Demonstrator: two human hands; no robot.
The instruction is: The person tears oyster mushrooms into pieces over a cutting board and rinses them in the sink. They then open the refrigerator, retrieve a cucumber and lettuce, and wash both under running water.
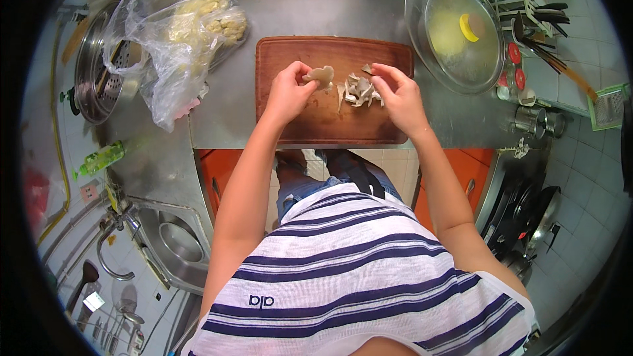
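Note:
My left hand (293, 90) pinches a pale oyster mushroom piece (321, 76) between thumb and fingers, above the left half of a reddish-brown wooden cutting board (296, 133). My right hand (399, 94) holds a small greyish mushroom scrap (366, 68) at its fingertips, over the board's right half. Between the hands, a small heap of torn mushroom strips (360, 90) lies on the wood, with one long thin strip (340, 97) at its left side. Damp marks show on the board below the pieces.
Cauliflower (212, 15) in a clear plastic bag (163, 59) lies at the upper left, beside a metal strainer (94, 94). A large glass lid (457, 69) is at the upper right, near red-capped jars (515, 66). A steel sink (183, 237) is at the lower left; a stove (514, 212) is at the right.

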